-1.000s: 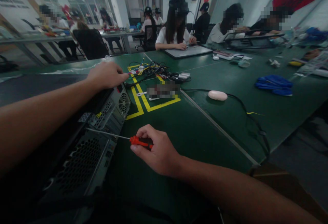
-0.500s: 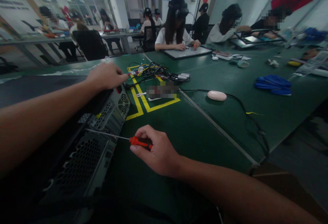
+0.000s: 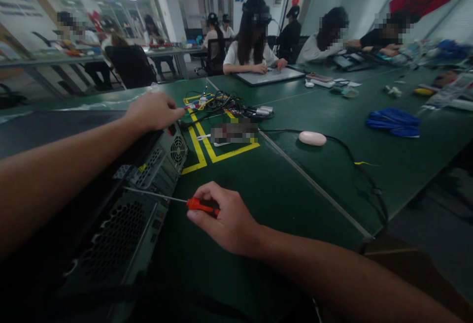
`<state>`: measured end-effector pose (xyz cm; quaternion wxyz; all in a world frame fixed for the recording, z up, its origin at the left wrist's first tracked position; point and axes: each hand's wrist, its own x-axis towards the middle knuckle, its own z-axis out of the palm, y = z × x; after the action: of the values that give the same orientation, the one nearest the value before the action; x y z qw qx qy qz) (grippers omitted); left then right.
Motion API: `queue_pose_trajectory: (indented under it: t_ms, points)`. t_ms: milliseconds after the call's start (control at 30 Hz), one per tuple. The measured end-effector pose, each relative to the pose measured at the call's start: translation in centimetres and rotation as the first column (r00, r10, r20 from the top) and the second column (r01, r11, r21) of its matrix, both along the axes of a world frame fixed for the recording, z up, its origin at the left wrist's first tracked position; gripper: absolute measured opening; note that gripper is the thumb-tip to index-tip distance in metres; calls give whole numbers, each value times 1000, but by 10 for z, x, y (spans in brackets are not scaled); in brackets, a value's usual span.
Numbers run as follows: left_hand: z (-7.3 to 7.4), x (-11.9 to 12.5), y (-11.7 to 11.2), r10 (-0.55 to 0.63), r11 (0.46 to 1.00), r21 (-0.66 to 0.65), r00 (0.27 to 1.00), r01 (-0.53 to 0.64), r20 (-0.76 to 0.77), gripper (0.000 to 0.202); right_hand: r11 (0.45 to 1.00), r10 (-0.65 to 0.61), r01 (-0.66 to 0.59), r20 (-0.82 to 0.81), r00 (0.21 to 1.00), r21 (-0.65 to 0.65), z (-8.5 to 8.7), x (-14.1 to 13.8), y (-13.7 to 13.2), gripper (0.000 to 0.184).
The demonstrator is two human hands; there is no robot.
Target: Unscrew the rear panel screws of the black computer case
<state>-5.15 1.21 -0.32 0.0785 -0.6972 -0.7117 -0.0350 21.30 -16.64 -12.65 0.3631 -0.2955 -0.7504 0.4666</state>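
Observation:
A black and grey computer case (image 3: 155, 161) lies on its side at the left, its vented back panel facing right. My left hand (image 3: 153, 110) bears on the case's far top corner, closed over it with fingers bent; some fingertips are hidden. In my right hand (image 3: 227, 217) is a screwdriver (image 3: 197, 206) with a red and black handle, the fingers closed around it. Its thin shaft points left, and the tip meets the back panel near the upper edge. Whether a screw sits under the tip is too dark to see.
Beyond the case lie tangled cables (image 3: 225, 100) and a blurred-out object (image 3: 234, 133) within yellow tape on the green table (image 3: 281, 190). A pale oval case (image 3: 312, 138), a black cable (image 3: 349, 153) and a blue bundle (image 3: 393, 122) lie rightward. Several people work farther back.
My hands, the screwdriver and the computer case hold nearly the same place. In the background at right, a dark frame that a person handles has lowered toward the table.

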Motion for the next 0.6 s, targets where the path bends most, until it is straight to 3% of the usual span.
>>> queue_pose_trajectory:
  t_ms: [600]
  points:
    - [1, 0, -1, -1, 1000, -14, 1000, 1, 12, 84, 998, -5, 6, -21, 1000, 57, 2, 2, 2, 19]
